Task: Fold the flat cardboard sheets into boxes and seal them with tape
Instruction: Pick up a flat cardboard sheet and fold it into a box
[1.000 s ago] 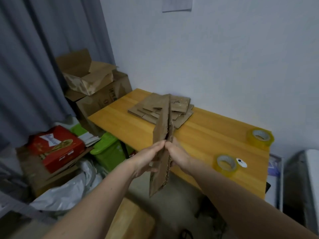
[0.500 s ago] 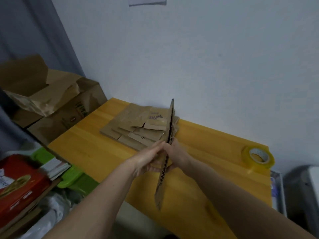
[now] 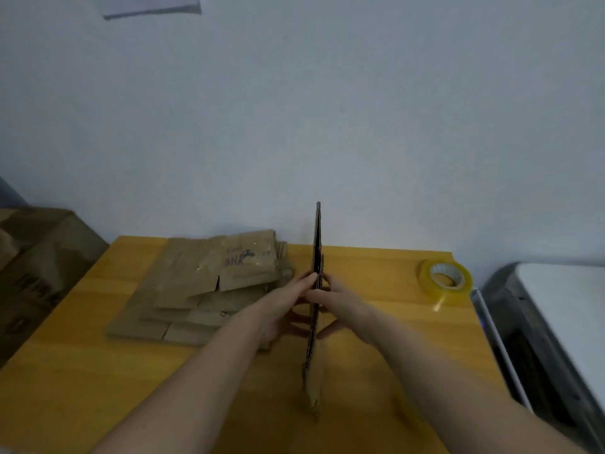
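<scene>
I hold one flat cardboard sheet [image 3: 317,237] upright and edge-on over the yellow wooden table [image 3: 82,388]. My left hand [image 3: 283,311] presses its left face with straight fingers, and my right hand [image 3: 342,303] presses the right face the same way. The sheet's lower end hangs just above the tabletop near me. A stack of flat cardboard sheets [image 3: 203,283] lies on the table to the left of my hands. A roll of yellowish clear tape [image 3: 446,280] lies at the table's far right corner.
The table stands against a pale wall. Brown cardboard boxes [image 3: 39,270] stand off its left end. A grey and white appliance [image 3: 556,322] stands close by its right end. A paper [image 3: 150,4] is stuck high on the wall.
The view has swung toward the wall and table. The sheet between my hands has come over the tabletop and stands straighter. Both hands keep the same hold.
</scene>
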Available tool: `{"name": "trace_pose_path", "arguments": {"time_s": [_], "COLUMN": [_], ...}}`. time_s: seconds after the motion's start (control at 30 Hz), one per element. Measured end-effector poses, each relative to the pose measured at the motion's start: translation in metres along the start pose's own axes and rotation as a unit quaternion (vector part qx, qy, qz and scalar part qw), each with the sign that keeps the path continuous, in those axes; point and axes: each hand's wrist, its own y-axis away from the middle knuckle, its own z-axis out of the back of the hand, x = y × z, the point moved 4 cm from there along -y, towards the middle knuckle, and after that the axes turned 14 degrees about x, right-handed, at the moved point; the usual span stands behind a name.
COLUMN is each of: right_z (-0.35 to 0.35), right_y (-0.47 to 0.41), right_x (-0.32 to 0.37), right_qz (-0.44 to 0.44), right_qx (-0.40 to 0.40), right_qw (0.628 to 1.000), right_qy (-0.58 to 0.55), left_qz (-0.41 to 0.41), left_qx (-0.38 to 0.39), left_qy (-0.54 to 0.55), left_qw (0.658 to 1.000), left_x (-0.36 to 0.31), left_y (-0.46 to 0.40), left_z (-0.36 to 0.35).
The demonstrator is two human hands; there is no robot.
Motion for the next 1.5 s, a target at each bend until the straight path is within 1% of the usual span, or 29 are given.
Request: {"name": "trace_pose_path", "arguments": {"time_s": [0.1,0.23,0.27,0.4,0.5,0.57,0.63,0.77,0.83,0.97,1.03,1.1,1.17,1.27,1.37,1.4,1.43,1.47,1.5], "right_z": [-0.001,-0.012,-0.014,-0.018,-0.017,-0.015,-0.012,-0.011,-0.013,-0.015,-0.018,-0.021,-0.022,-0.021,-0.011,-0.008,-0.003,0.003,0.007], "right_y": [-0.011,-0.021,-0.021,-0.019,-0.015,-0.012,-0.009,-0.005,-0.005,-0.005,-0.003,-0.001,-0.001,0.003,0.012,0.015,0.016,0.017,0.019], "right_x": [0.000,-0.002,-0.002,-0.005,-0.004,-0.003,-0.001,-0.001,-0.002,-0.002,-0.003,-0.004,-0.006,-0.006,-0.006,-0.005,-0.004,-0.003,-0.002], "right_qz": [0.009,-0.004,-0.001,0.003,-0.022,-0.042,-0.042,-0.049,-0.059,-0.055,-0.056,-0.053,-0.044,-0.017,-0.007,-0.006,-0.005,-0.007,-0.015], "right_qx": [-0.040,-0.109,-0.121,-0.158,-0.180,-0.200,-0.212,-0.218,-0.213,-0.203,-0.199,-0.190,-0.179,-0.192,-0.239,-0.254,-0.268,-0.282,-0.298], "right_qw": [0.999,0.992,0.989,0.982,0.975,0.971,0.969,0.969,0.972,0.975,0.978,0.980,0.983,0.981,0.971,0.967,0.963,0.959,0.953], "right_qy": [-0.035,-0.070,-0.079,-0.107,-0.129,-0.123,-0.121,-0.102,-0.083,-0.068,-0.041,-0.013,0.012,0.022,0.023,0.017,0.018,0.032,0.056], "left_qz": [0.018,0.028,0.027,0.003,-0.008,0.001,0.011,0.006,0.007,0.037,0.056,0.065,0.052,-0.006,-0.047,-0.057,-0.064,-0.070,-0.074], "left_qx": [0.035,0.115,0.123,0.114,0.116,0.118,0.109,0.113,0.114,0.078,0.060,0.064,0.054,0.001,-0.084,-0.106,-0.120,-0.131,-0.140], "left_qy": [-0.015,-0.023,-0.027,-0.042,-0.044,-0.053,-0.053,-0.037,-0.046,-0.102,-0.114,-0.127,-0.132,-0.123,-0.204,-0.213,-0.210,-0.184,-0.135], "left_qw": [0.999,0.993,0.992,0.993,0.992,0.992,0.993,0.993,0.992,0.991,0.990,0.988,0.988,0.992,0.974,0.970,0.968,0.972,0.978], "left_x": [-0.006,-0.009,-0.010,-0.013,-0.010,-0.006,-0.004,-0.012,-0.016,-0.016,-0.014,-0.012,-0.012,-0.015,-0.023,-0.024,-0.025,-0.026,-0.025], "left_y": [-0.006,-0.006,-0.006,-0.005,-0.005,-0.007,-0.010,-0.014,-0.015,-0.016,-0.016,-0.018,-0.020,-0.023,-0.023,-0.022,-0.021,-0.019,-0.017], "left_z": [0.023,0.039,0.041,0.044,0.039,0.032,0.027,0.021,0.018,0.015,0.014,0.011,0.011,0.016,0.025,0.029,0.033,0.037,0.042]}}
